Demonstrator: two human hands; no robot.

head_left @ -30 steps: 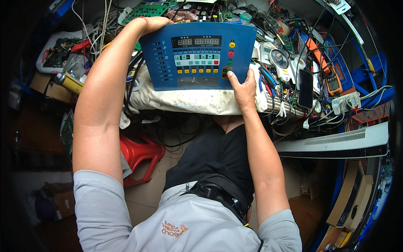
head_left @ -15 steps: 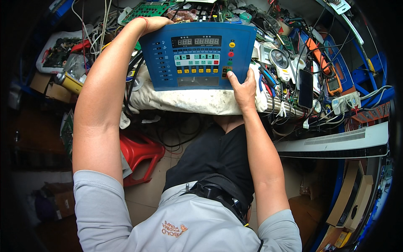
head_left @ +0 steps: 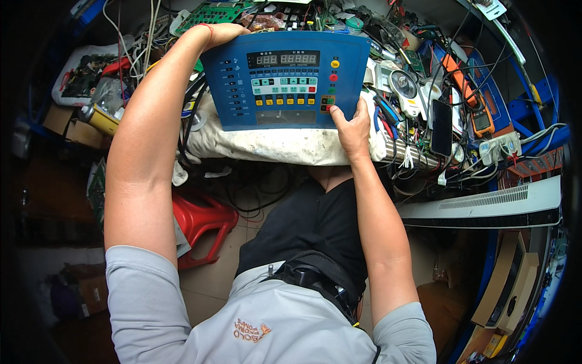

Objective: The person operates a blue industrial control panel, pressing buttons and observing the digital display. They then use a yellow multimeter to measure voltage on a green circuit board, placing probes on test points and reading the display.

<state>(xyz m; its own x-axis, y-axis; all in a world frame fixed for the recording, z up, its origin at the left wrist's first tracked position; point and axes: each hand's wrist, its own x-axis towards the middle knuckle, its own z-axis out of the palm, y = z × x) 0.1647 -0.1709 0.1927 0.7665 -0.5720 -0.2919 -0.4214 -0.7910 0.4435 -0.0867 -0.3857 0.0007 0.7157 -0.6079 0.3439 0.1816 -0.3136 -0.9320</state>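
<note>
A blue control panel (head_left: 236, 73) with two dark digit displays, rows of small keys and several coloured buttons is tilted up over the front of the workbench. My left hand (head_left: 225, 35) grips its upper left edge, the fingers hidden behind it. At the lower right corner my right hand (head_left: 353, 127) holds the panel, its thumb on the front beside the red and green keys and its other fingers mostly behind. Under the panel's lower edge lies a stained white cloth (head_left: 273, 147) along the bench edge.
Right of the panel lie pliers (head_left: 388, 112), a magnifier lamp (head_left: 404, 85), a black phone (head_left: 441, 127), an orange multimeter (head_left: 482, 121) and tangled cables. Green circuit boards (head_left: 212, 18) crowd the back. A red stool (head_left: 203, 224) stands below left, and a long white vented cover (head_left: 485, 203) juts in at right.
My right thumb has slid slightly down on the panel's front, uncovering more of the green key. The panel and my left hand stay practically where they were.
</note>
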